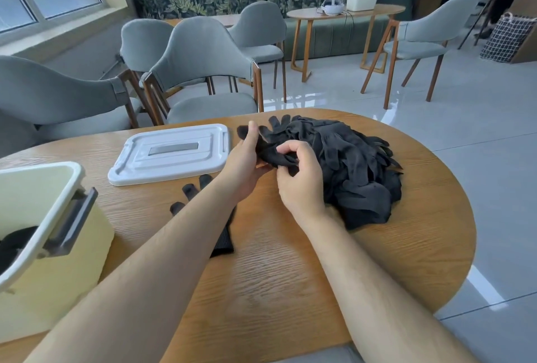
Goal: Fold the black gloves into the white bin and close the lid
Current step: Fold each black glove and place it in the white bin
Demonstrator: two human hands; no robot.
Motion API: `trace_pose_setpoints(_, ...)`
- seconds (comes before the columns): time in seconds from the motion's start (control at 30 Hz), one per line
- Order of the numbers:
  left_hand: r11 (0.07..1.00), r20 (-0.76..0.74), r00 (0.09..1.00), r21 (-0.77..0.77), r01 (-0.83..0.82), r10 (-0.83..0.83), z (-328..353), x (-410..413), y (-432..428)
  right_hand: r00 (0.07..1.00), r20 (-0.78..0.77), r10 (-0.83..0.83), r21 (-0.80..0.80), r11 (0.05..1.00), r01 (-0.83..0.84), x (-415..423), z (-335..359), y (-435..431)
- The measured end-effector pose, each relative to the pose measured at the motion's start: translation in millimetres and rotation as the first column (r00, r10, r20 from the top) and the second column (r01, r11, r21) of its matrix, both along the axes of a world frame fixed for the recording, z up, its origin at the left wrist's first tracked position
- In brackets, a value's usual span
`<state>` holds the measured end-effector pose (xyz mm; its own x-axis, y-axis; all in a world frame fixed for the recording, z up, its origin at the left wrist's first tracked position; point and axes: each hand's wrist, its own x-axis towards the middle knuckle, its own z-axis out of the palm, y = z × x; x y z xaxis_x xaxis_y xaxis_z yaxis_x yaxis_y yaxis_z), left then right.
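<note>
Black gloves [357, 171] lay heaped right of the white lid [171, 153] on the bench [290, 269]. Between lid and heap, left hand [244, 168] and right hand [302, 182] gripped one glove [273, 156] with curled fingers [287, 146]. White bin [37, 167] stood open left of the lid.

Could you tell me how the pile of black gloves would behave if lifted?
Likely floppy: the glove pile slumps in soft folds, fingers splayed limply. It would probably come apart, as the gloves lie loose and unbundled. The held glove sags between the left hand and right hand, suggesting light fabric.
</note>
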<state>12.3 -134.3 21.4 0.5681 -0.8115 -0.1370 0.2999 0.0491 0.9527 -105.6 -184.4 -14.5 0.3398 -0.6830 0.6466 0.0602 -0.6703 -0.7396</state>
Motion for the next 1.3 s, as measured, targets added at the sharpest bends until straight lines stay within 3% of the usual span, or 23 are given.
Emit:
trace_pose_setpoints(0.17, 0.979, -0.017, 0.989, -0.148, 0.143, -0.147, -6.6, 0.1, 5.5, 0.986, 0.099, 0.133, 0.194, 0.969, -0.150, -1.0, 3.2, 5.1)
trace_pose_setpoints(0.33, 0.962, 0.000, 0.980, -0.191, 0.197, -0.201, -5.8, -4.1, 10.9, 0.991, 0.108, 0.081, 0.234, 0.967, -0.104, -0.7, 3.9, 1.5)
trace_pose_setpoints(0.53, 0.991, -0.045, 0.997, -0.119, 0.064, -0.070, -6.5, -11.0, 16.8, 0.999, 0.016, 0.033, 0.183, 0.982, -0.036, 2.4, -0.1, -0.7)
trace_pose_setpoints(0.6, 0.997, -0.047, 0.999, -0.072, -0.013, 0.009, -9.1, -10.0, 16.9, 0.999, 0.021, -0.024, 0.131, 0.991, 0.021, 2.7, 2.9, -1.2)
trace_pose_setpoints(0.7, 0.994, -0.092, 0.990, -0.028, -0.108, 0.105, -9.0, -5.9, 20.8, 0.959, 0.131, -0.253, -0.008, 0.967, 0.256, -3.1, 9.1, -14.9)
trace_pose_setpoints(0.77, 0.988, -0.131, 0.980, -0.011, -0.152, 0.149, -7.2, -4.0, 27.7, 0.892, 0.141, -0.430, -0.025, 0.899, 0.437, -9.9, 10.7, -28.4)
trace_pose_setpoints(0.8, 0.985, -0.149, 0.974, -0.008, -0.173, 0.170, -6.3, -3.1, 31.4, 0.843, 0.071, -0.534, -0.048, 0.842, 0.537, -12.6, 11.8, -31.1)
trace_pose_setpoints(0.87, 0.976, -0.189, 0.959, -0.012, -0.218, 0.212, -3.7, -0.8, 39.0, 0.725, 0.001, -0.689, -0.225, 0.706, 0.672, -15.1, 16.8, -23.8)
trace_pose_setpoints(0.9, 0.970, -0.208, 0.950, -0.021, -0.242, 0.233, -1.8, 0.5, 42.1, 0.748, 0.055, -0.661, -0.338, 0.693, 0.637, -13.5, 20.9, -15.7)
trace_pose_setpoints(0.97, 0.961, -0.254, 0.935, -0.055, -0.271, 0.249, 3.1, 3.1, 47.7, 0.906, 0.060, -0.418, -0.454, 0.797, 0.398, -6.3, 23.5, 10.4)
trace_pose_setpoints(1.0, 0.957, -0.263, 0.930, -0.064, -0.284, 0.258, 6.7, 3.3, 51.4, 0.967, -0.067, -0.247, -0.381, 0.902, 0.204, -2.5, 20.7, 25.7)
trace_pose_setpoints(1.03, 0.952, -0.269, 0.925, -0.069, -0.298, 0.270, 10.4, 2.6, 57.3, 0.968, -0.240, -0.071, -0.160, 0.987, 0.033, 1.9, 19.5, 41.0)
trace_pose_setpoints(1.07, 0.950, -0.273, 0.923, -0.080, -0.303, 0.271, 12.7, 2.1, 65.2, 0.917, -0.374, 0.141, 0.153, 0.984, -0.089, 7.5, 18.6, 52.9)
trace_pose_setpoints(1.1, 0.951, -0.270, 0.927, -0.096, -0.295, 0.260, 14.0, 1.8, 74.5, 0.865, -0.370, 0.337, 0.453, 0.879, -0.149, 12.3, 19.1, 60.9)
trace_pose_setpoints(1.13, 0.952, -0.272, 0.931, -0.118, -0.283, 0.243, 14.0, 0.4, 84.3, 0.843, -0.284, 0.458, 0.639, 0.746, -0.189, 16.8, 20.1, 63.1)
trace_pose_setpoints(1.17, 0.951, -0.276, 0.934, -0.144, -0.275, 0.228, 13.2, -1.8, 95.9, 0.843, -0.172, 0.509, 0.711, 0.657, -0.251, 22.8, 21.5, 60.4)
trace_pose_setpoints(1.23, 0.953, -0.234, 0.953, -0.187, -0.237, 0.191, 8.0, -5.8, 117.4, 0.863, 0.020, 0.505, 0.732, 0.581, -0.357, 31.0, 29.9, 54.1)
trace_pose_setpoints(1.3, 0.963, -0.068, 0.972, -0.134, -0.233, 0.226, 1.6, -5.5, 137.0, 0.842, 0.126, 0.524, 0.745, 0.511, -0.429, 38.2, 30.7, 51.9)
